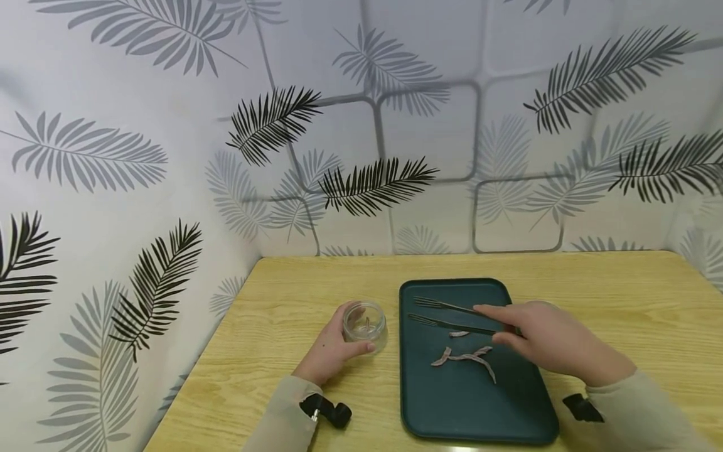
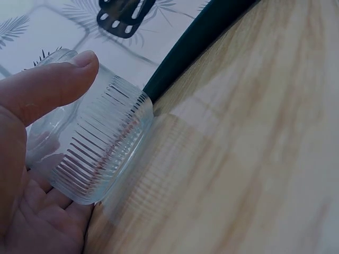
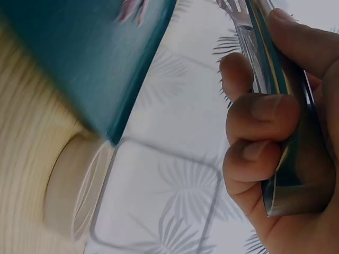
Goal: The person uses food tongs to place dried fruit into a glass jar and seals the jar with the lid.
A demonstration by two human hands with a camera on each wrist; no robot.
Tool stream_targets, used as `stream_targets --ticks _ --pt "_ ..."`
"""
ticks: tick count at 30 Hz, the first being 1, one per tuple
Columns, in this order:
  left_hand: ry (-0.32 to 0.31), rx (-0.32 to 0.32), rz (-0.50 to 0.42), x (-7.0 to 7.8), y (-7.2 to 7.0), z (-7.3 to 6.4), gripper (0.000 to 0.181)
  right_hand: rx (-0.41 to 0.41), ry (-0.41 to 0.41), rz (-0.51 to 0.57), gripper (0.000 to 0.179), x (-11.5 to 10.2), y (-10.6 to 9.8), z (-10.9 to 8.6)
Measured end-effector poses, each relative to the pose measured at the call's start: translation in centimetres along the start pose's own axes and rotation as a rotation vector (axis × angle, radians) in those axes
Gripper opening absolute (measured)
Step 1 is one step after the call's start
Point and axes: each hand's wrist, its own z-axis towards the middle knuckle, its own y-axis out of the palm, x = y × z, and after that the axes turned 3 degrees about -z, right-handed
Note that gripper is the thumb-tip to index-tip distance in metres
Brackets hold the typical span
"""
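My left hand [image 1: 333, 348] holds a clear glass jar [image 1: 375, 342] on the table, left of the tray. Its thumb lies along the near side and the fingers wrap the other. A small brownish strip [image 1: 367, 322] shows inside the jar. In the left wrist view the jar's ribbed wall [image 2: 100, 143] is tilted in the picture. My right hand [image 1: 556, 339] grips metal tongs [image 1: 452, 324] with fork-like ends, which stand apart over the dark green tray [image 1: 474, 414]. Beneath and near them lie several thin, shrivelled brownish strips [image 1: 465, 357]. Nothing shows between the tong ends.
A light wooden table [image 1: 621, 301] meets a wall [image 1: 423, 138] with a leaf pattern behind and at the left. In the right wrist view a round beige thing [image 3: 66, 185] stands beside the tray's corner. Dark straps [image 1: 324, 408] sit on both sleeves.
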Motion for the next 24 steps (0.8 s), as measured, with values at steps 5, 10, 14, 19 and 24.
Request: stream_targets --ticks 5,10,14,19,24 --pt "-0.004 0.005 0.012 0.0 -0.2 0.0 0.088 -0.034 0.052 -0.012 0.054 1.2 -0.1 -1.2" --pt "-0.007 0.003 0.016 -0.3 -0.2 0.0 0.089 -0.042 0.064 -0.006 0.052 1.9 -0.2 -2.3" --pt "-0.011 0.005 0.018 -0.2 -0.1 0.0 0.089 -0.068 0.072 0.018 0.051 2.5 -0.2 -3.0" --pt "-0.017 0.014 0.033 0.1 -0.1 -0.1 0.088 -0.088 0.081 0.027 0.05 3.2 0.1 -3.5" --pt "-0.02 0.017 0.042 0.2 -0.1 -0.1 0.088 -0.101 0.08 0.041 0.05 3.5 0.5 -3.8"
